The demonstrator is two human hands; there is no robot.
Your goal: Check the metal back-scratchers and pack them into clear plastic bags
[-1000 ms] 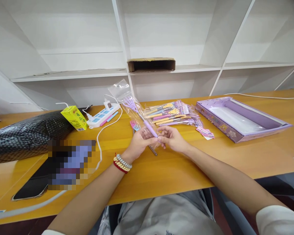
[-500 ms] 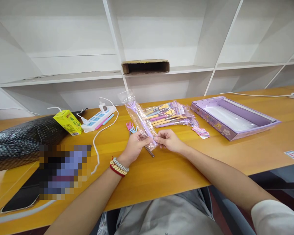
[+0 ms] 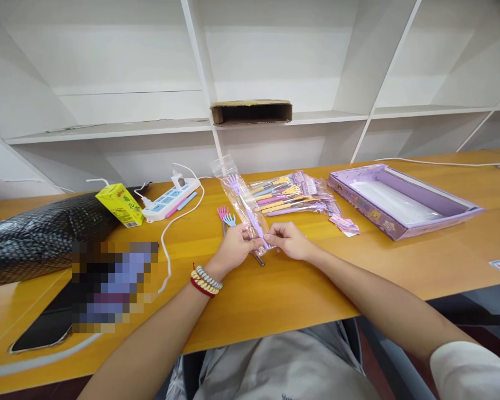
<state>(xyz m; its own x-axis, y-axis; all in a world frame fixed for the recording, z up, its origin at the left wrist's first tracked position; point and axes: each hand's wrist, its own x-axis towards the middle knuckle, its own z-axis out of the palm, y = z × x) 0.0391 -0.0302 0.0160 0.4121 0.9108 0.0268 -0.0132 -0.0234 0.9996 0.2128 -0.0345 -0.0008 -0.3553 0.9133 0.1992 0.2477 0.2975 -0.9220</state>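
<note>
A purple back scratcher (image 3: 254, 220) with a hand-shaped head lies inside a clear plastic sleeve (image 3: 225, 166). My left hand (image 3: 236, 247) pinches its lower end from the left, and my right hand (image 3: 289, 240) grips the same end from the right, thumbs almost meeting. The sleeve slants away from me, its open-looking top at the far end. Under and beside my left hand lie a pink back scratcher (image 3: 222, 211) and a blue back scratcher (image 3: 229, 220), their shafts partly hidden. Just beyond my right hand, a pile of bagged back scratchers (image 3: 291, 194) is spread out.
Small pink cards (image 3: 344, 224) lie right of the pile, before a purple display box (image 3: 400, 203). On the left are a power strip (image 3: 170, 200), a yellow drink carton (image 3: 120, 205), a black bag (image 3: 45, 236) and a phone (image 3: 45, 314). A cardboard box (image 3: 252, 113) sits on the shelf.
The view has shifted slightly, so everything sits a little further right. Both hands keep their hold on the sleeved purple back scratcher, with hardly any other movement.
</note>
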